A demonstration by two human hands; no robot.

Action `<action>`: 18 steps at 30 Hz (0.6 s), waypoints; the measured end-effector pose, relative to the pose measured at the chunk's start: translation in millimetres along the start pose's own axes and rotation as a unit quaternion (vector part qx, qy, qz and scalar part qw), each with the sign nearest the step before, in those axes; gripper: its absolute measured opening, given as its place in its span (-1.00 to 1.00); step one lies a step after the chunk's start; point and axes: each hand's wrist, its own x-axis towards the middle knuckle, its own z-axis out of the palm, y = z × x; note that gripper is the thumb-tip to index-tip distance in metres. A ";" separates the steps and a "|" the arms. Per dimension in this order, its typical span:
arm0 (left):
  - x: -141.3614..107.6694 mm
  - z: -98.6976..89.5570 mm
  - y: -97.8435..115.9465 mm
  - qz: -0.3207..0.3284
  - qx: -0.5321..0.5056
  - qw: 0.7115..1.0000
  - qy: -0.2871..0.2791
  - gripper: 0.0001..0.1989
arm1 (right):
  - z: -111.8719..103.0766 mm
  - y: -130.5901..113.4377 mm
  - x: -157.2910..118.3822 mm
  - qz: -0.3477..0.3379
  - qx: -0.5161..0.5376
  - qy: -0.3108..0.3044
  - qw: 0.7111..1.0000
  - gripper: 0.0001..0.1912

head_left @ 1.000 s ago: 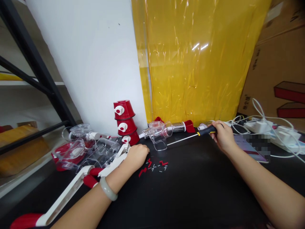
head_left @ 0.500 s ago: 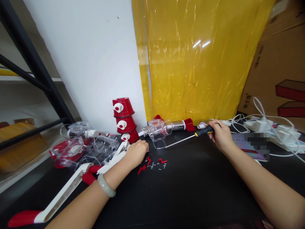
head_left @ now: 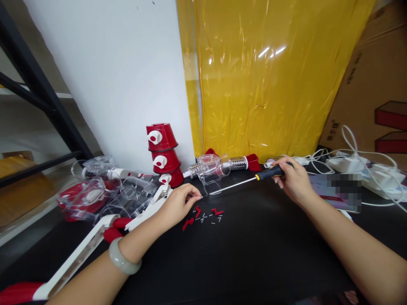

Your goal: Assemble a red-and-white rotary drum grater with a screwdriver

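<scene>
My right hand is closed round the black and yellow handle of a screwdriver, its shaft slanting down to the left. My left hand is pinched at the screwdriver's dark tip; whatever lies between the fingertips is too small to make out. Just below that hand, several small metal screws and bent red pieces lie scattered on the black table. Behind the shaft rests a clear plastic housing, beside perforated metal grater drums with red ends.
Red cups with white knobs are stacked by the white panel. Clear plastic parts and a long white and red handle lie at left. On the right are a phone-like device, white cables and a power strip.
My left hand has turned and its fingertips now meet the screwdriver's tip. The screwdriver has shifted left and down, away from the clear housing's edge. The view has moved slightly.
</scene>
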 end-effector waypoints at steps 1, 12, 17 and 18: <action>-0.3 0.2 0.0 0.001 -0.005 1.000 0.000 -0.90 | 0.8 -0.6 -1.2 -0.005 0.001 -0.005 1.000 -0.86; 0.2 -0.9 0.6 -0.002 -0.009 1.000 -0.009 -0.90 | 1.1 -0.5 -4.9 -0.028 -0.041 -0.036 0.998 -0.77; -0.4 -0.5 -0.5 -0.003 0.000 1.000 -0.013 -0.90 | 1.7 -1.4 -5.8 -0.032 -0.046 -0.036 0.998 -0.75; -0.7 -0.4 -0.5 -0.002 0.001 1.000 -0.014 -0.90 | 1.7 -1.4 -6.0 -0.032 -0.046 -0.037 0.998 -0.75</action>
